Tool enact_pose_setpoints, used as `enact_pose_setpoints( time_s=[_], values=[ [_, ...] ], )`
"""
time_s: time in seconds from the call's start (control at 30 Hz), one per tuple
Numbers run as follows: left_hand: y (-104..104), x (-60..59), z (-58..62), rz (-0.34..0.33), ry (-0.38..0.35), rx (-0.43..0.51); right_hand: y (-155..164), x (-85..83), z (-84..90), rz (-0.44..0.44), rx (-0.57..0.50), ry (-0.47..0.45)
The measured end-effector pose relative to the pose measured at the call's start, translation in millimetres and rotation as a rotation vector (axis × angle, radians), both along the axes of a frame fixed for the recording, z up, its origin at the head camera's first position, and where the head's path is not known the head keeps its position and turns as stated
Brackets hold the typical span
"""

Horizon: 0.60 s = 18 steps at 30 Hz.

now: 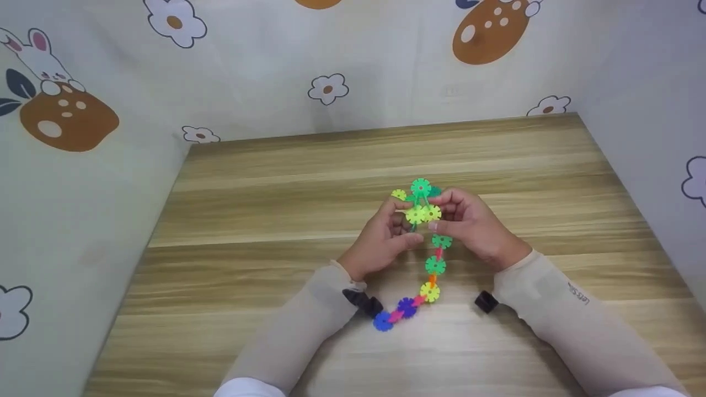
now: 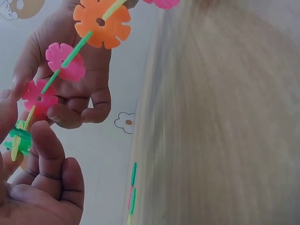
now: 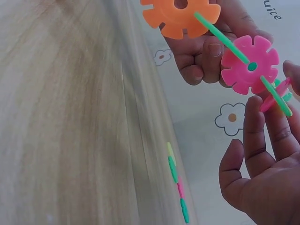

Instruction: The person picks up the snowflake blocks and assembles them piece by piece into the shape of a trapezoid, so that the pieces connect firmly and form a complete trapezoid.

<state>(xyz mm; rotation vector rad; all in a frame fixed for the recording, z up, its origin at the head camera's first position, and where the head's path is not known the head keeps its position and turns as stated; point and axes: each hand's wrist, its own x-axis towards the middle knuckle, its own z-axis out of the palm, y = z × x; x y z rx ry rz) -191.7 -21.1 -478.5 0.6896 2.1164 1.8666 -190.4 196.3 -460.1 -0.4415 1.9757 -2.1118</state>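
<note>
Both hands hold a linked chain of notched plastic snowflake discs above the table. My left hand (image 1: 383,237) pinches a green and yellow joint (image 2: 19,139) between thumb and fingers. Opposite it, my right hand (image 1: 477,226) pinches the chain near a pink disc (image 3: 240,70), its other fingers loosely bent. Between the hands, a green disc (image 1: 420,188) stands above two yellow discs (image 1: 423,214). An orange disc (image 2: 112,23) shows large in the left wrist view. The chain's tail runs down past green discs (image 1: 435,266) to a blue disc (image 1: 383,321) near the left wrist.
The wood-grain table (image 1: 248,220) meets a white patterned backdrop (image 1: 265,66) at its back and sides. A black wrist device (image 1: 364,302) sits at the left sleeve, close to the chain's tail. Another black device (image 1: 486,301) is at the right sleeve.
</note>
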Motion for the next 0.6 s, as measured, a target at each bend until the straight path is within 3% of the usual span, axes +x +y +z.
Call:
enact_pose_setpoints(
  time_s=[0.33,0.6],
  values=[
    [2.8,4.6,0.4,0.016,0.082,-0.016,-4.5,3.4,1.9,-0.043,-0.009,0.033],
    [4.4,7.6,6.3,-0.035,0.214,-0.068,-9.8,7.6,7.8,-0.016,-0.03,0.031]
  ],
)
